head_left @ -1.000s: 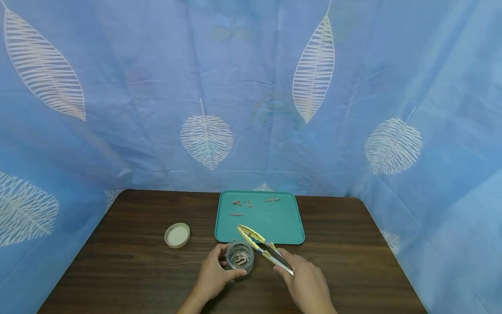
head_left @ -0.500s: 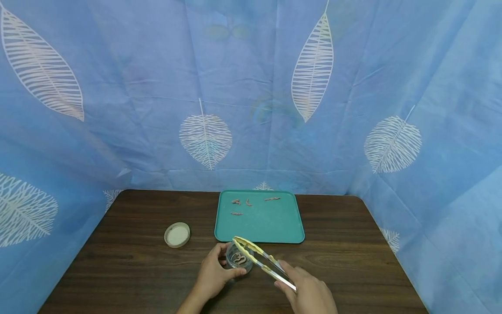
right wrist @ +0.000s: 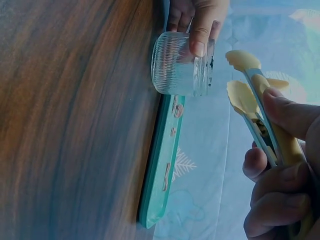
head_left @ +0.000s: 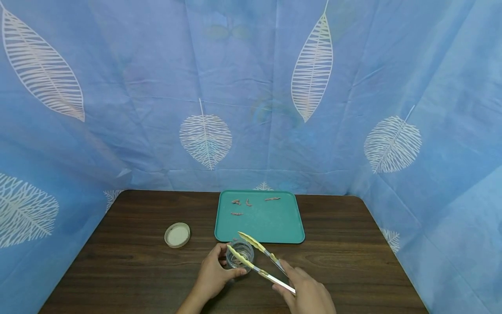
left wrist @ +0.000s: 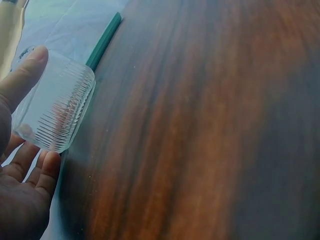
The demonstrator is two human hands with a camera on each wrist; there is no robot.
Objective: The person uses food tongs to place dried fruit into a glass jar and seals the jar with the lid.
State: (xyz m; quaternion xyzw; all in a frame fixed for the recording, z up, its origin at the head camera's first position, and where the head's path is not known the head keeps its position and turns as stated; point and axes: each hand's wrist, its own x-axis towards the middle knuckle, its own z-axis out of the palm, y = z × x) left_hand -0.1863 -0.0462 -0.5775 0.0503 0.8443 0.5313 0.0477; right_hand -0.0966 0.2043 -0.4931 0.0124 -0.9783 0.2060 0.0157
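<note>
Tongs (head_left: 263, 273) diagonal lengthwise, tips (head_left: 233, 251) forward-left

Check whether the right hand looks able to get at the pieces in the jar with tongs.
Likely yes: the jar is uncovered, and the right hand holds the tongs open above it, though they may need squeezing narrower to fit inside.

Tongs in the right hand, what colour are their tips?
The tong tips are pale yellow, clearest in the right wrist view.

Yellow-tipped tongs (right wrist: 285, 144) in right-hand fingers (right wrist: 279, 206), near a glass jar (right wrist: 172, 62).
</note>
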